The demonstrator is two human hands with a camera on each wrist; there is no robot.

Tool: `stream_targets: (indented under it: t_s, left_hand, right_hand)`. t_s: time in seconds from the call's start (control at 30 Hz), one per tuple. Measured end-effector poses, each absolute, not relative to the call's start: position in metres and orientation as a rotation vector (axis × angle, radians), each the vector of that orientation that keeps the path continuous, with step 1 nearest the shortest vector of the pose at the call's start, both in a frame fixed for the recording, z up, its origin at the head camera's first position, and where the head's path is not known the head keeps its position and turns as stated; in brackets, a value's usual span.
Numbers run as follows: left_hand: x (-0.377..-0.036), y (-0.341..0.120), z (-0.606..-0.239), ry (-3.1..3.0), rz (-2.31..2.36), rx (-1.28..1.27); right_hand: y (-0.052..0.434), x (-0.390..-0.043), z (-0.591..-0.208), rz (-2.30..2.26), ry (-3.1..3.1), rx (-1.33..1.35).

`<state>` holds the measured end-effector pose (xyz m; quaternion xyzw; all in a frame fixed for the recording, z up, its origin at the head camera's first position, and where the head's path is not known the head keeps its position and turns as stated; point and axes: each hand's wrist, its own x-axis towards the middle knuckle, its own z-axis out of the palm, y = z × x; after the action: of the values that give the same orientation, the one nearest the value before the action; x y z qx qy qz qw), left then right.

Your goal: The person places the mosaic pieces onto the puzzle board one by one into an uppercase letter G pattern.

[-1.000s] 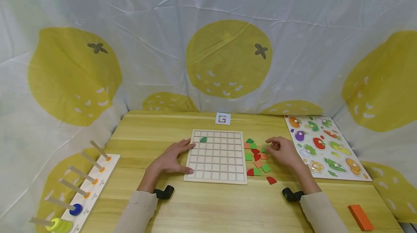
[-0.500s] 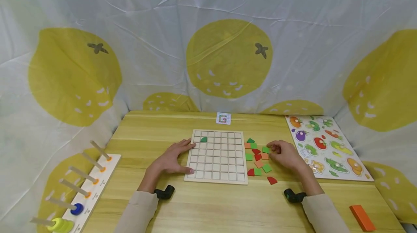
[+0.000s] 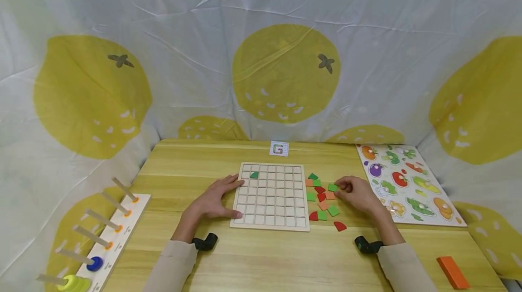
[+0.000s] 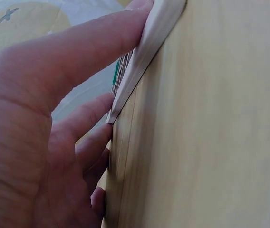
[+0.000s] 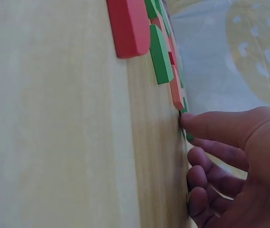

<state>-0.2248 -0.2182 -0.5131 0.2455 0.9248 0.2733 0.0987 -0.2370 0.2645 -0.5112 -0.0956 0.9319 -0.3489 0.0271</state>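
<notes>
Green tile: we saw the green tile on the desk, right of centre in the lower half of the head view, at the right edge of the loose pieces.
Tile shape: it looked square, so we found no long axis to go by.
Nearer hand: the right hand was plainly the nearer; the left hand lay well apart, left of centre, on the far side of the board.
Tile from fingers: it lay just left of the right fingers, touching their tips.
Right fingers: we judged the thumb and forefinger clamped on the tile's right side, as the right wrist view showed green between their tips; the other fingers were curled close to the desk.
Left fingers: these were spread apart, thumb and forefinger resting on the board's left edge.
Board from tile: it lay to the left, near the lower middle of the frame, with a dark green quarter in a cell near its upper left corner.
Between: the loose pieces filled the gap, so we thought a leftward drag might nudge them.
Closest neighbour: an orange tile lay just below.
</notes>
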Motion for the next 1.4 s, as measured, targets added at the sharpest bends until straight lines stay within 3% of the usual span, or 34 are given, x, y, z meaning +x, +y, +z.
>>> stream_targets:
  t_s: [0.7, 1.4]
  left_hand:
    - [-0.217, -0.219, -0.517, 2.741, 0.828, 0.723]
    - [-0.222, -0.218, -0.513, 2.757, 0.818, 0.721]
  right_hand:
    - [0.227, -0.245, -0.490, -1.160, 2.876, -0.382]
    - [0.147, -0.268, -0.488, -1.249, 2.798, -0.497]
